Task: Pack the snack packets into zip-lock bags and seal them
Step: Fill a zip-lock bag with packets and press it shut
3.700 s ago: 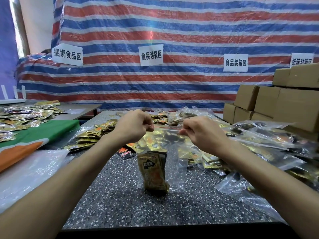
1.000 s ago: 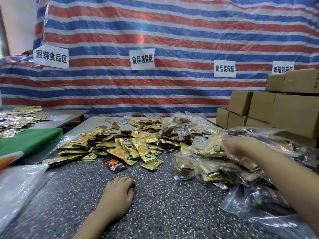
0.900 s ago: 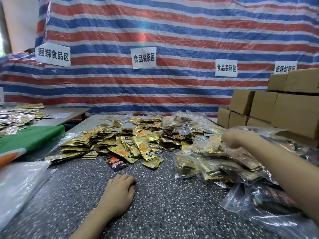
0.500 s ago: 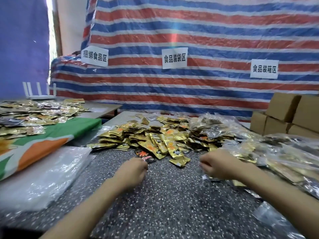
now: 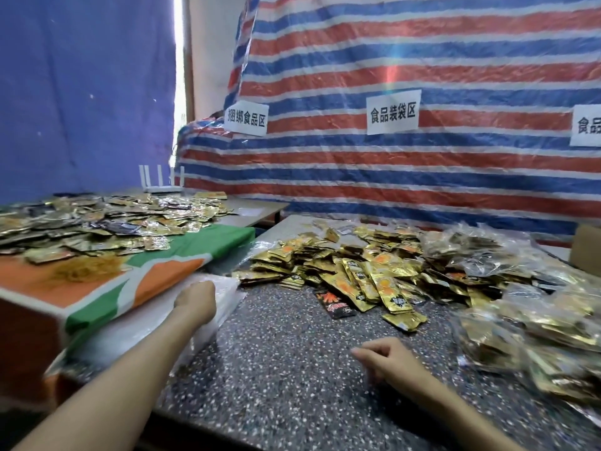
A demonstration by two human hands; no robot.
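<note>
While right hand (image 5: pixel 387 359) curls loosely, left hand (image 5: pixel 195 299) touches zip-lock bags (image 5: pixel 228 288).

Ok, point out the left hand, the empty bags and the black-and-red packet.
left hand (image 5: pixel 195 302): head view, back of hand.
empty bags (image 5: pixel 227 289): head view, far right corner.
black-and-red packet (image 5: pixel 335 303): head view, centre.

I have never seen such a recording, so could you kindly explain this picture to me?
No machine here: a person works with bare hands, filmed by one wide-angle camera on the head, looking forward and down. On the speckled table lie a pile of gold snack packets in the middle and filled zip-lock bags at the right. The left hand reaches onto a stack of empty clear bags at the left; its fingers are hidden. The right hand hovers over the table, loosely curled, holding nothing.
</note>
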